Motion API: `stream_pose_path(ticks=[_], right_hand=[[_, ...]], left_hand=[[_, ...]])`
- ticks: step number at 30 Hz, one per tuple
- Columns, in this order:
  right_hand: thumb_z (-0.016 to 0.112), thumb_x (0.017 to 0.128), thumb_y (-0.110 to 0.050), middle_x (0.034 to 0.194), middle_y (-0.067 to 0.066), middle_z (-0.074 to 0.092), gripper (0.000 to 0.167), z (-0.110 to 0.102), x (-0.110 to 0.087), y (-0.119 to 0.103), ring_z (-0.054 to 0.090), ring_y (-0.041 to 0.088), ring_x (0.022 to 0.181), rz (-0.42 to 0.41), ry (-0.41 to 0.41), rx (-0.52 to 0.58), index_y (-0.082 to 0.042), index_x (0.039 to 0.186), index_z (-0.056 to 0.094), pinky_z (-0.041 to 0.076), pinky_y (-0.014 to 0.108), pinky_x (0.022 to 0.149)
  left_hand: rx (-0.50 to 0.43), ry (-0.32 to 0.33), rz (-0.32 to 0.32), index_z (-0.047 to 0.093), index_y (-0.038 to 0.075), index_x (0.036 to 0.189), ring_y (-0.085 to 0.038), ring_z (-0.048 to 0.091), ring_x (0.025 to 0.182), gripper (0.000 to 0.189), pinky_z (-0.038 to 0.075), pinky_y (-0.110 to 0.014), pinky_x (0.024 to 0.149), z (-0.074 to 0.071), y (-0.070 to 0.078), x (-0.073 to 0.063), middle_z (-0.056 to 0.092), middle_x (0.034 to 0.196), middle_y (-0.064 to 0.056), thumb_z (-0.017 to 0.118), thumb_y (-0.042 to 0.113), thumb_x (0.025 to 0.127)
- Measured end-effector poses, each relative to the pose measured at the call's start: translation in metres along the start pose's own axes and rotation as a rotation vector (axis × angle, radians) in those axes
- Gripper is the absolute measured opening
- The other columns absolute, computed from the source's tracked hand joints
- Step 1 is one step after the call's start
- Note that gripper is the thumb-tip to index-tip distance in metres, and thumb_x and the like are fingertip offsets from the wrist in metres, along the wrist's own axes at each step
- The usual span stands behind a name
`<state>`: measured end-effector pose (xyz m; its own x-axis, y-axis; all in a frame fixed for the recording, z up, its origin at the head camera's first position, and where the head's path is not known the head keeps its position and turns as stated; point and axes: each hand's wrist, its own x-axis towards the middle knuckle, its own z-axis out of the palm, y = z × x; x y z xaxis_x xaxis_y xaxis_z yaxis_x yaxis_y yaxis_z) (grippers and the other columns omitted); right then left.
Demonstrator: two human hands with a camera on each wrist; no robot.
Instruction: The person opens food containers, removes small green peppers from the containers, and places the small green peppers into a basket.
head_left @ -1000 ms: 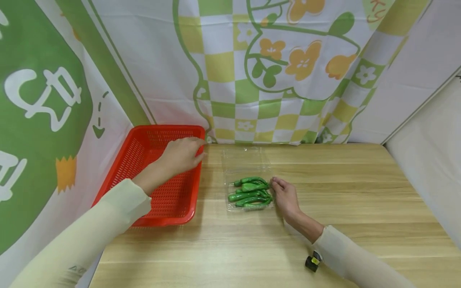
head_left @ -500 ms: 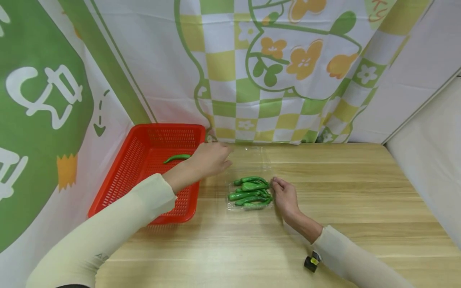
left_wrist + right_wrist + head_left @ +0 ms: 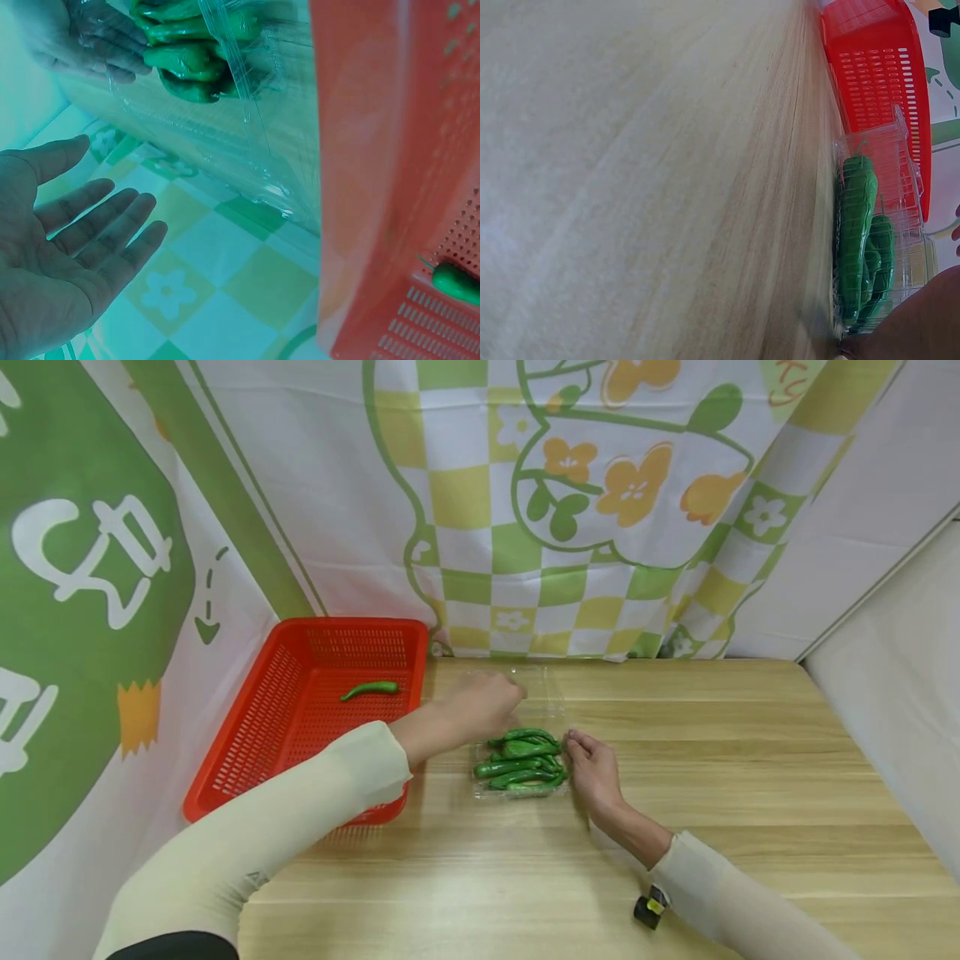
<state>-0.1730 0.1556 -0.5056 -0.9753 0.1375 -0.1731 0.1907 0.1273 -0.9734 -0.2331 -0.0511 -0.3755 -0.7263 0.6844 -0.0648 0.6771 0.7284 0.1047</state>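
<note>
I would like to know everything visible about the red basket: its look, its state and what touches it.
The red basket looks like plastic: rectangular, with a smooth solid rim and rows of small openings through its walls and floor. It stands upright, opening upward, at the left of the wood-grained table, apart from the clear container. One green pepper lies inside on its floor. The left arm passes over its near right part; whether they touch is unclear.

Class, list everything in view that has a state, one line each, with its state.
Plastic box: open, lid folded back
Boxed peppers: lying bunched together
Basket: upright
Single pepper: lying loose in the basket
Left hand: outstretched, empty
Right hand: holding the plastic box's edge
Cloth: hanging
</note>
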Motion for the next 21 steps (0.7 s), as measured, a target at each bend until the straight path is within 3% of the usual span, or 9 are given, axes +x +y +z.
stream_pose_path(ticks=[9,21], right_hand=[[0.048,0.111,-0.006,0.149,0.030,0.055,0.041,0.000,0.001,-0.001,0.049,0.037,0.145,-0.008,0.013,-0.040,0.015,0.146,0.051,0.045,0.041,0.114],[0.047,0.111,-0.006,0.150,0.028,0.054,0.041,0.000,0.000,0.001,0.049,0.035,0.145,-0.014,0.007,-0.054,0.014,0.147,0.050,0.045,0.040,0.113]], left_hand=[[0.034,-0.067,0.022,0.075,0.007,0.113,-0.025,0.072,0.096,0.024,0.060,-0.041,0.082,0.008,0.014,0.007,0.076,0.110,-0.008,0.077,0.025,0.097],[0.065,-0.173,0.032,0.068,0.011,0.093,-0.020,0.068,0.087,0.012,0.060,-0.037,0.075,0.032,0.029,0.023,0.072,0.096,-0.004,0.075,0.021,0.097]])
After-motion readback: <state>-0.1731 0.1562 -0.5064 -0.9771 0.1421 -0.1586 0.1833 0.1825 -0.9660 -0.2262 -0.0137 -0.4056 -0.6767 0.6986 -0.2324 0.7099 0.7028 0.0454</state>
